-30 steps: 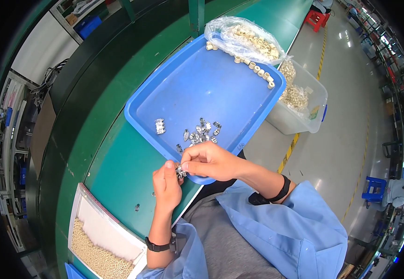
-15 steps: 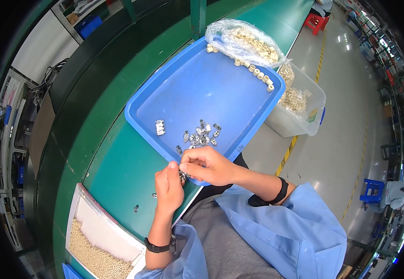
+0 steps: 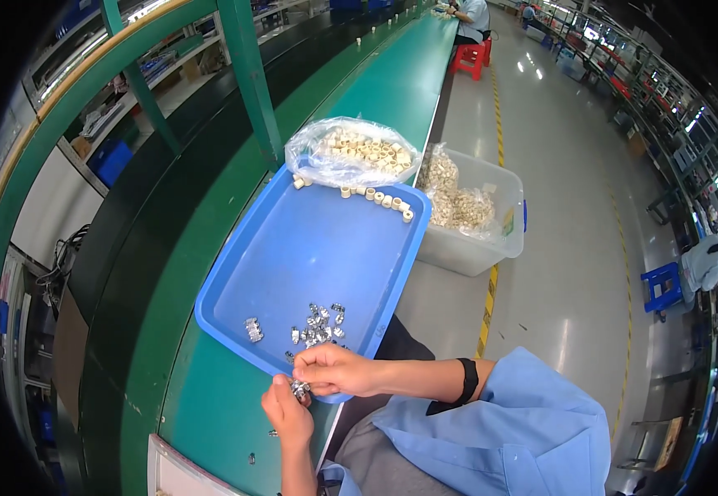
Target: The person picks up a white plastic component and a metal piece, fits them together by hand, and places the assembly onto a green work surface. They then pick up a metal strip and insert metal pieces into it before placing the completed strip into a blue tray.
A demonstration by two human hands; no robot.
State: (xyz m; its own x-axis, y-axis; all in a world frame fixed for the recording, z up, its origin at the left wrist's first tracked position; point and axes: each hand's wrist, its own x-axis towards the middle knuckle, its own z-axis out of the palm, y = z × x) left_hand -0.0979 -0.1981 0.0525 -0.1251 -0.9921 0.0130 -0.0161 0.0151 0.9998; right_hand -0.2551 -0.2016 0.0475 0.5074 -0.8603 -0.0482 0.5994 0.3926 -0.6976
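My left hand (image 3: pixel 287 413) is closed around several small shiny metal parts (image 3: pixel 300 390) above the near edge of the blue tray (image 3: pixel 309 248). My right hand (image 3: pixel 334 369) meets it there, thumb and fingers pinched at the same parts. The fingers hide their exact shape. Just beyond my hands, a loose pile of similar metal parts (image 3: pixel 318 326) lies in the tray. A small cluster of them, set side by side (image 3: pixel 254 329), sits to its left. On the green bench, near my left hand, lies a single metal part (image 3: pixel 252 458).
Cream ring-shaped pieces (image 3: pixel 387 201) line the tray's far end beside a clear bag of them (image 3: pixel 359 153). A translucent bin (image 3: pixel 466 256) holding bagged pieces stands right of the bench. A white box (image 3: pixel 185 471) is at lower left. A co-worker (image 3: pixel 472 18) sits far ahead.
The view has tilted up and shows more of the bench ahead, with the white box mostly out of sight. My hands stay together at the tray's near edge, still holding metal parts.
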